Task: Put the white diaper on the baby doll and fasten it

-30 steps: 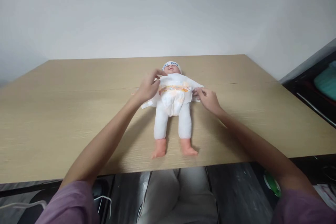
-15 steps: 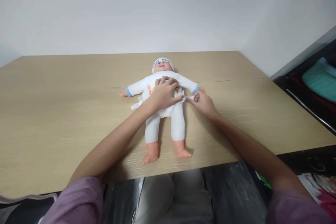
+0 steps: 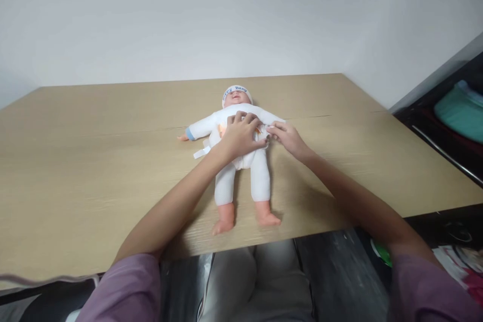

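Observation:
A baby doll (image 3: 260, 181) in a white suit and lettered headband lies on its back, feet toward me. Round its hips is a white diaper (image 3: 244, 162) with an orange print. My left hand (image 3: 241, 136) rests on the diaper's front, fingers spread and thumb stretched toward the right side. At that side, my right hand (image 3: 289, 140) pinches the diaper's fastening tab, mostly covered by the fingers. Another tab (image 3: 202, 152) sticks out loose on the left. The doll's arm on the right has its hand hidden behind mine.
The wooden table (image 3: 105, 171) meets a pale wall (image 3: 188, 20) at the back. To the right, a teal cloth (image 3: 460, 110) lies on a dark surface. A cable (image 3: 49, 278) runs along the front left edge.
My right hand has moved up and inward with the tab, from beyond the doll's side onto the diaper's edge. My left hand stays on the front. The view has shifted slightly.

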The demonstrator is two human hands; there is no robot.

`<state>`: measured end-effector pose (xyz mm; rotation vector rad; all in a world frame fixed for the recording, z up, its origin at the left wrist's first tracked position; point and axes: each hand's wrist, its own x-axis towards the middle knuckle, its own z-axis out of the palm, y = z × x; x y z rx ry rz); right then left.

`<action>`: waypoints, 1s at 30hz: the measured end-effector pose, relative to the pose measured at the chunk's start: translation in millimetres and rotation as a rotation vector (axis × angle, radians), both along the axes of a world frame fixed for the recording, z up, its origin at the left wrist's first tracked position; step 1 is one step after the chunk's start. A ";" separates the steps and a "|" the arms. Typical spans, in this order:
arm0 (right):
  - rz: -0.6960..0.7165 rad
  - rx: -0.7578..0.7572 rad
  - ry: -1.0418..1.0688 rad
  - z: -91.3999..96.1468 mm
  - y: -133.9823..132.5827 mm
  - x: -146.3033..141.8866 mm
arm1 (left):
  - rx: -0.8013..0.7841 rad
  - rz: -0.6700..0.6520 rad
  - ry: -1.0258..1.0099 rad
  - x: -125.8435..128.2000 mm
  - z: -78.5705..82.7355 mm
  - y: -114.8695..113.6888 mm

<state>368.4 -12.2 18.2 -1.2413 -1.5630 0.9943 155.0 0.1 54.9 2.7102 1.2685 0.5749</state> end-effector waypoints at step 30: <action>0.171 0.512 -0.846 57.1 -21.2 -122.9 | -0.299 0.430 -0.480 -157.8 -60.4 -24.9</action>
